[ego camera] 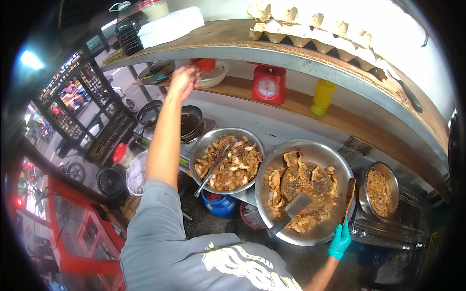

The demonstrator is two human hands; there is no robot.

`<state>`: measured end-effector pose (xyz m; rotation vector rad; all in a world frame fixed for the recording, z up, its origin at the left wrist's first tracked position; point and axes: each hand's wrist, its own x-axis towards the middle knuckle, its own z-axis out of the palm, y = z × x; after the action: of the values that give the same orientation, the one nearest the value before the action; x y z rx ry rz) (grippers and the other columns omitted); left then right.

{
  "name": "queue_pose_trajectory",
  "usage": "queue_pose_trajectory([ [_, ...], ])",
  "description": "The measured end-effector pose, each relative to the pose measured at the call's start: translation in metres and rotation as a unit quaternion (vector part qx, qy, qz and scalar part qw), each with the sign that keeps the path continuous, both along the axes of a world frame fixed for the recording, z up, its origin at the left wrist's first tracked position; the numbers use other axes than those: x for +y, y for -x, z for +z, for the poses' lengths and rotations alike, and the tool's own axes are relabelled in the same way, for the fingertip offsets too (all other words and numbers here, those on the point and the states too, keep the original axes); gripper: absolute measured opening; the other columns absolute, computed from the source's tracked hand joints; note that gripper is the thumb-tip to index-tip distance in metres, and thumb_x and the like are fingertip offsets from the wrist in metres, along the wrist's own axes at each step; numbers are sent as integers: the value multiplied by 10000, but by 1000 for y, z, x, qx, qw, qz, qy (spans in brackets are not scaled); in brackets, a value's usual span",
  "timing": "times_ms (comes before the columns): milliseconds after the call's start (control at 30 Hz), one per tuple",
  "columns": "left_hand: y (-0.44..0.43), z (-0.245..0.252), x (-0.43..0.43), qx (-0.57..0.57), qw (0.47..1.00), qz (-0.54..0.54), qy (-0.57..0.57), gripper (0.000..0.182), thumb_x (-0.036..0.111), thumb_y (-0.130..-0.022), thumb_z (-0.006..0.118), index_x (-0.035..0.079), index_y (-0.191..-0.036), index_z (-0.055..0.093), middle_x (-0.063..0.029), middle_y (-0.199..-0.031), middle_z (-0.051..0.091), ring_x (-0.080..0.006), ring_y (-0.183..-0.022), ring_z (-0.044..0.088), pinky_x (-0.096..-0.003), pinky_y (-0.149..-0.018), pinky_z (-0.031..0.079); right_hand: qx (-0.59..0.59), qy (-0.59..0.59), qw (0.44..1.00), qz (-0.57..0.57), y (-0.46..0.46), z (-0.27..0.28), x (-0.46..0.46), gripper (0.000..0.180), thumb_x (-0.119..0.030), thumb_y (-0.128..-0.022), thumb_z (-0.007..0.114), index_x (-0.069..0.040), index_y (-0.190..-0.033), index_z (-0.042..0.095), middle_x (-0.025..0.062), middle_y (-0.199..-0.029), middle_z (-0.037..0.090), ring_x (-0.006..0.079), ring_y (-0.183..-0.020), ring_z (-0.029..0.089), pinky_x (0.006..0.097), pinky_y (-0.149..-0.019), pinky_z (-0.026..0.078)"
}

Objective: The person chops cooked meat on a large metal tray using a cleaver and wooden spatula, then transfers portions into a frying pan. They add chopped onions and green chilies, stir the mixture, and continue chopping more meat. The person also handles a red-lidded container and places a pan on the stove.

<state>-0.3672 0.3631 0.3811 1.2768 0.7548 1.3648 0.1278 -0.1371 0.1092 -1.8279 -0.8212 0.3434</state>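
Observation:
My bare left hand [185,80] reaches over the lower shelf, fingers curled, beside a red plastic vessel [204,64] and a whitish bowl [217,75]; whether it grips anything is unclear. In a teal glove, my right hand [340,242] holds a long, flat, brown-smeared utensil [350,196] upright at the right rim of a large steel basin [263,182]. Cooked meat pieces [275,180] surround a round, crumb-covered board [309,182] in that basin. A cleaver [297,204] lies across its near side. Steel tongs [218,165] rest on chopped meat [238,160] in a smaller steel bowl [194,154].
Dark pans [190,122] stand left of the bowls, and a steel bowl of minced food [380,187] is at right. The lower shelf holds a red kitchen scale [268,84] and yellow bottle [323,97]. Egg trays [316,38] and a knife [409,95] lie on the upper shelf.

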Motion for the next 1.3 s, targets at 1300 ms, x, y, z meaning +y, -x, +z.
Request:
queue_pose_trajectory([
  [1300,264,-284,92,715,675,118,-140,232,301,-897,548,123,-973,676,-227,-972,648,-414,-836,666,-523,-737,537,56,19,990,-131,301,33,82,448,-90,-955,603,-88,-1398,531,-64,-771,559,31,-611,447,206,-529,371],
])
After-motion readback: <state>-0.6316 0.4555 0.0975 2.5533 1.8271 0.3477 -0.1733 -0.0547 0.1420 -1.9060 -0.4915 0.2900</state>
